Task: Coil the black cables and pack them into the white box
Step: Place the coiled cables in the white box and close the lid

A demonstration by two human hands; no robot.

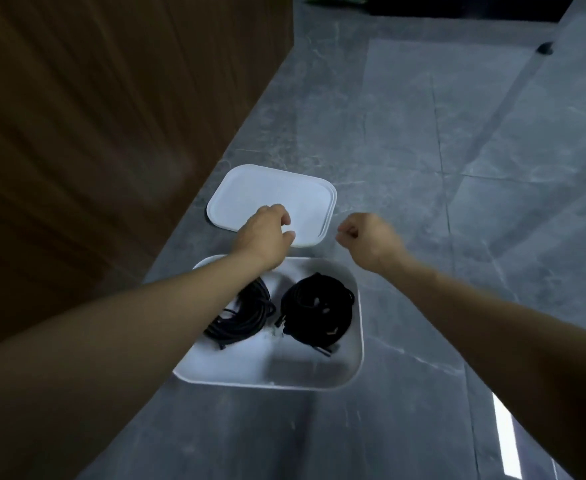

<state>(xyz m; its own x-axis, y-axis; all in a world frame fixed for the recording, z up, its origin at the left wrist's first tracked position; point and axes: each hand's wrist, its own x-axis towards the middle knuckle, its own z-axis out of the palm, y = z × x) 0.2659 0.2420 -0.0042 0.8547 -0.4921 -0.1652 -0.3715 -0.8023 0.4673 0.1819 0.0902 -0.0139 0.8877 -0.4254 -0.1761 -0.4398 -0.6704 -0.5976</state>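
The white box sits open on the grey floor, close in front of me. Two coiled black cables lie inside it: a looser coil on the left, partly hidden by my left forearm, and a tighter coil on the right. Just beyond the box, the white lid lies flat on the floor. My left hand hovers over the lid's near edge with curled fingers, and nothing shows between them. My right hand hangs by the lid's near right corner, curled into a fist and holding nothing.
A dark brown wooden wall or cabinet side rises along the left, close to the lid. Grey marbled floor tiles stretch ahead and to the right. A small black object sits on the floor far back right.
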